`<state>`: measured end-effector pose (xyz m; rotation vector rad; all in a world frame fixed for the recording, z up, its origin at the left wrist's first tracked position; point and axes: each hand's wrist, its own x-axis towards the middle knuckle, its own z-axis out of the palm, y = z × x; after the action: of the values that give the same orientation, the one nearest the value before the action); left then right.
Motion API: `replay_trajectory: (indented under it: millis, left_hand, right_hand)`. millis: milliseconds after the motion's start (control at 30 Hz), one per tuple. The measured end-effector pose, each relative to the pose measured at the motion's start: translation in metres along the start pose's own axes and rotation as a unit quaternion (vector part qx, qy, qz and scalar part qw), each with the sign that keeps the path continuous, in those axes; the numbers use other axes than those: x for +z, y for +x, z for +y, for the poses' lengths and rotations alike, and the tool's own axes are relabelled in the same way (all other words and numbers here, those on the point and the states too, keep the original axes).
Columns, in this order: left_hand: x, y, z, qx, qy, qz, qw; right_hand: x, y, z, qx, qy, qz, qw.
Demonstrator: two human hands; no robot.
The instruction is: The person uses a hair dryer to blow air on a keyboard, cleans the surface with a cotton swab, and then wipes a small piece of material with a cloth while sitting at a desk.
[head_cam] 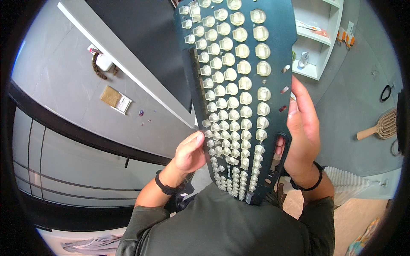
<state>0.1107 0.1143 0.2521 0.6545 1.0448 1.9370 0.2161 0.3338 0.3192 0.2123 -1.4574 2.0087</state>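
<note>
A dark computer keyboard [277,38] is held up lengthwise before my chest. Nearly all of its keycaps are off, which bares rows of pale translucent key sockets [235,102]. One dark keycap [249,197] sits at the bottom corner. My left hand [191,153] grips the left long edge, thumb at the front and fingers hidden behind. On the opposite edge my right hand [302,128] holds the keyboard, with fingertips showing through a slot [279,147] in its frame. Both wrists wear black bands.
A dark panel with a white edge [128,67] slants close behind the keyboard's left side. White shelves [315,38] hold small items at upper right. Farther right hang a black loop [386,93] and a wooden-handled hairbrush [378,126]. A white ribbed cloth [346,180] hangs below them.
</note>
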Motion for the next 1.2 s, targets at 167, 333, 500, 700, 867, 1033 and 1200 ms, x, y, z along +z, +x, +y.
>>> replay_trajectory:
  millis: [167, 333, 500, 700, 867, 1033, 1200]
  left_hand:
    - [0.017, 0.004, 0.004, 0.015, 0.022, 0.018, 0.999]
    - [0.023, 0.002, 0.005, 0.042, 0.079, 0.020, 0.996]
    - [0.025, -0.001, 0.006, 0.045, 0.098, 0.018, 0.994]
    - [0.014, -0.007, -0.001, 0.047, 0.113, 0.044, 0.991]
    - [0.010, -0.004, 0.005, 0.026, 0.158, 0.043, 0.986]
    - [0.013, -0.008, 0.006, 0.065, 0.145, 0.063, 0.985]
    - [0.014, -0.008, 0.006, 0.085, 0.188, 0.099, 0.974]
  right_hand:
    - [0.001, -0.001, 0.004, 0.007, 0.006, 0.007, 1.000]
    - [0.003, -0.003, 0.001, 0.000, 0.043, 0.043, 0.998]
    - [0.008, -0.004, 0.000, 0.018, 0.013, 0.086, 0.996]
    - [-0.006, -0.005, 0.006, 0.027, 0.069, 0.042, 0.996]
    - [-0.020, -0.003, 0.015, 0.021, 0.101, 0.013, 0.995]
    - [-0.017, 0.005, 0.021, 0.058, 0.040, 0.057, 0.996]
    - [-0.032, 0.011, 0.017, -0.048, -0.084, 0.080, 0.992]
